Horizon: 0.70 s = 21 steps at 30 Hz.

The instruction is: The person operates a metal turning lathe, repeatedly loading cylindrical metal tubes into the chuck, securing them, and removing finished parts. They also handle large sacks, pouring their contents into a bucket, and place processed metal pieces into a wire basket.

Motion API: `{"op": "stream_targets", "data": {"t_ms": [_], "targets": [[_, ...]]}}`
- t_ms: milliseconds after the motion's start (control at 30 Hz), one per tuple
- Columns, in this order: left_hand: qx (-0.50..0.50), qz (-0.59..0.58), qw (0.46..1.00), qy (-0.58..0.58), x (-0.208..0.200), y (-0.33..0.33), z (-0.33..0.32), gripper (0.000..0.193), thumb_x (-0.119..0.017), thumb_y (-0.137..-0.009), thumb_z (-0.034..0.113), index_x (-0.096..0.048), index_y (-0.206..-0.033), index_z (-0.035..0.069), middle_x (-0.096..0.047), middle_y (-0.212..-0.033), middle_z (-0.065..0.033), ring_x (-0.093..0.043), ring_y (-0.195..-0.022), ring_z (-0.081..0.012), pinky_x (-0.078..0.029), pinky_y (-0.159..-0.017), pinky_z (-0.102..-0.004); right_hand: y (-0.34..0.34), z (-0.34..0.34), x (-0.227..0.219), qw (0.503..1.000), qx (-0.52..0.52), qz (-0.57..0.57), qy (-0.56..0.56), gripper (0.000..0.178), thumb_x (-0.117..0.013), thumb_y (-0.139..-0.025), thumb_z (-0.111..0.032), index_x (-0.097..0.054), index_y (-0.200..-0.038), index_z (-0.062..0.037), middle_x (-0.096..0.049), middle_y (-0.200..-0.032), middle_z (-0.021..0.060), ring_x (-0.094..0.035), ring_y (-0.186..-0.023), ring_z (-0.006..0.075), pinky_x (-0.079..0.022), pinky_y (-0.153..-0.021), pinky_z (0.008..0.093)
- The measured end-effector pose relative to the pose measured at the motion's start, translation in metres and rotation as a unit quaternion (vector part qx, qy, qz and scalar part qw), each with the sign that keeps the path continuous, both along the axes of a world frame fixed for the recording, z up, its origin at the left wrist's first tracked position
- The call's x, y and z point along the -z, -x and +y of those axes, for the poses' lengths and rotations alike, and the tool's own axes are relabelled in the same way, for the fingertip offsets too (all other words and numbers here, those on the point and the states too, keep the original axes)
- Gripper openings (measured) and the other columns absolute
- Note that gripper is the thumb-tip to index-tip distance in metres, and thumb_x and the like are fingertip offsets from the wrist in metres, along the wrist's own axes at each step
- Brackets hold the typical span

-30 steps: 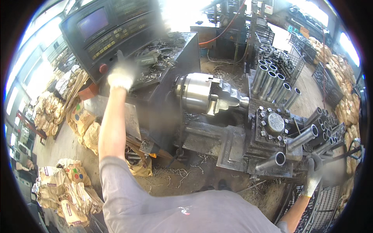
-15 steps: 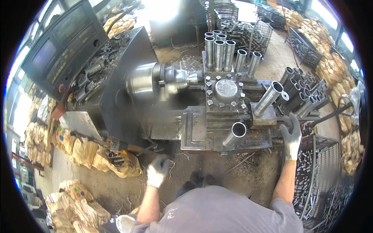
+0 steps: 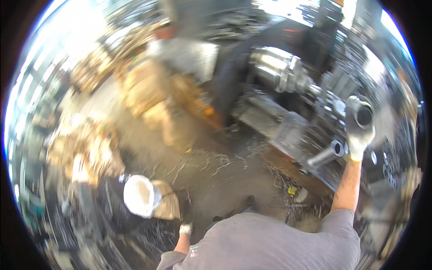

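Note:
My right hand, in a white glove with a grey palm, is closed around a metal tube at the right. The tube's dark round mouth faces up toward me. Just below and left of this hand, another metal tube leans out at the front of the lathe. The lathe's shiny chuck lies farther left and beyond. My left hand, gloved in white, hangs low near my left side, with its fingers too small and blurred to make out. Close by stands an open white bag.
Tan sacks sit left of the lathe, with more wrapped sacks at the far left. Metal shavings litter the floor. Long dark pieces lie at the lower left. Motion blurs much of the scene.
The view has swung left, so the lathe now appears farther right. My right hand has taken hold of a tube at the tool-post side. My left hand has dropped closer to my body.

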<state>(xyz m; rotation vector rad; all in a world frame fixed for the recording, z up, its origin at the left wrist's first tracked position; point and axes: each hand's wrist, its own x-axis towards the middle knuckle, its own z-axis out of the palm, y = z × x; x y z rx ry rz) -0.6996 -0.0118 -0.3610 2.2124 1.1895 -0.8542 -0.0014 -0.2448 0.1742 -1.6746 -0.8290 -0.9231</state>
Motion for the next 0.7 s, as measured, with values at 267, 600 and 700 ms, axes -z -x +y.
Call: {"op": "stream_targets", "data": {"t_ms": [267, 600, 700], "targets": [[-0.642, -0.166, 0.748, 0.019, -0.073, 0.107, -0.169, 0.051, -0.063, -0.091, 0.043, -0.078, -0.123, 0.008, -0.080, -0.106, -0.0189, -0.078, -0.102, -0.0334, -0.058, -0.093, -0.0443, 0.321, 0.253, 0.028, 0.744, -0.614, 0.169, 0.201, 0.046, -0.084, -0.085, -0.003, -0.067, -0.128, -0.0040, -0.074, -0.122, 0.0065, -0.071, -0.110, 0.0171, -0.057, -0.098, 0.0335], [-0.942, -0.127, 0.230, -0.208, -0.033, 0.161, -0.468, 0.039, -0.058, -0.099, 0.032, -0.076, -0.115, 0.001, -0.075, -0.121, -0.0201, -0.070, -0.114, -0.0350, -0.054, -0.095, -0.0481, 0.728, 0.267, 0.132, 0.213, -0.814, 0.081, 0.535, 0.041, -0.089, -0.077, -0.028, -0.070, -0.109, -0.0089, -0.074, -0.094, 0.0047, -0.071, -0.091, 0.0189, -0.058, -0.086, 0.0373], [-0.915, -0.223, -0.237, -0.239, -0.018, 0.109, -0.554, 0.041, -0.061, -0.101, 0.038, -0.076, -0.117, 0.004, -0.078, -0.109, -0.0125, -0.074, -0.091, -0.0275, -0.057, -0.076, -0.0500, 0.823, 0.255, 0.112, 0.192, -0.808, -0.087, 0.550, 0.046, -0.089, -0.076, -0.036, -0.074, -0.109, -0.0076, -0.078, -0.095, 0.0158, -0.078, -0.091, 0.0317, -0.061, -0.083, 0.0415]]}}
